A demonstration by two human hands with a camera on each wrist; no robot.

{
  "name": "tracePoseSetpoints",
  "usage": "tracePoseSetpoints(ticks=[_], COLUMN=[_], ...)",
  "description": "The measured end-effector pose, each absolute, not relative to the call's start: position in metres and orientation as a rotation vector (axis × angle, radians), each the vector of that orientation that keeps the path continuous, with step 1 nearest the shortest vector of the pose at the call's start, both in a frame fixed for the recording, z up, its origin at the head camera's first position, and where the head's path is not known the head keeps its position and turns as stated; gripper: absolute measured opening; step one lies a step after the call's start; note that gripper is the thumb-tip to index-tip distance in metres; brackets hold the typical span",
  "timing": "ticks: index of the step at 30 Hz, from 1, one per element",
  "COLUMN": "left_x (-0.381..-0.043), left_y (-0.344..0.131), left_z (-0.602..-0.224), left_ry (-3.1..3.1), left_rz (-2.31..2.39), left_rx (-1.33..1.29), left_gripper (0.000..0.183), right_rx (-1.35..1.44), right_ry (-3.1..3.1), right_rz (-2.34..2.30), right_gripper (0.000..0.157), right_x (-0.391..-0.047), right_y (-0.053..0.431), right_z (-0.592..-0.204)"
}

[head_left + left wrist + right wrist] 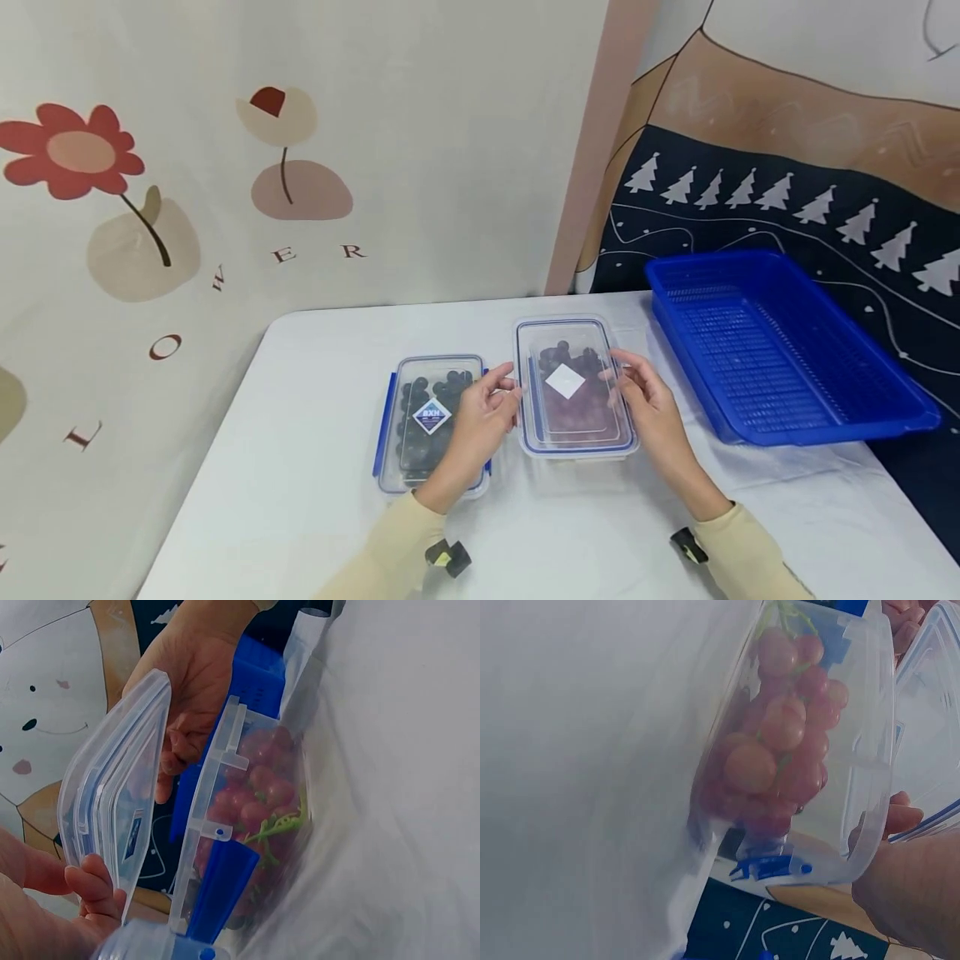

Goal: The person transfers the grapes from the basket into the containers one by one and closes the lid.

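A clear plastic lid (540,329) with a blue seal and a white diamond label is held above a clear food container (199,795); the left wrist view shows a gap between them. Inside the container lie red grapes (784,727) with green stems, and darker ones show through the lid in the head view. My left hand (480,425) pinches the lid's left edge. At the opposite edge my right hand (660,421) grips the lid, its fingertips partly hidden behind it. A blue side clip (221,889) hangs unfastened from the container.
Left of the container, partly behind my left forearm, stands a second lidded box (431,367) of dark grapes with a blue diamond label. At the right lies a large blue plastic basket (765,342). A white cloth covers the table (277,450), and a patterned curtain hangs behind.
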State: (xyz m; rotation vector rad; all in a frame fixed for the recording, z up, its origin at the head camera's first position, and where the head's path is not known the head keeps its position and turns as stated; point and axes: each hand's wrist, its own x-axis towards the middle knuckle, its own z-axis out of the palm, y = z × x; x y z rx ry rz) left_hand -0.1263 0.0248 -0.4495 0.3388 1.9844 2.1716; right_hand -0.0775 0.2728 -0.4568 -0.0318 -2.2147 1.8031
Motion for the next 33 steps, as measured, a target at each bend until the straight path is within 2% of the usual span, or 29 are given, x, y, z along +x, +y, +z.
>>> tracePoseSetpoints(ticks=[7,11,19,27,33], left_x=[-0.132,-0.135,-0.134,-0.129,-0.127], left_y=[0.042,0.052,0.059,0.055,0.052], left_z=[-0.441,-0.432,-0.424,-0.42,-0.423], left_ry=[1.991,2.035,2.295,2.334,2.311], left_rz=[2.206,2.277,2.335,2.323,2.273], left_rx=[0.284,0.326,0.458,0.708,0.708], left_gripper=[0.04,0.032,0.016,0.026,0.029], right_rx=[-0.307,-0.368,-0.258,-0.142,-0.062], right_ry=[-2.193,-2.176,-2.093,-2.045,-2.089], right_rz=[1.911,1.8,1.469,1.255,1.244], right_gripper=[0.05,0.046,0.029,0.018,0.019], right_x=[-0.082,-0.085,-0.087,-0.083,-0.075], right_y=[0.286,0.29,0.29,0.296,0.302], right_z=[-0.447,-0.435,-0.422,-0.423,-0.431])
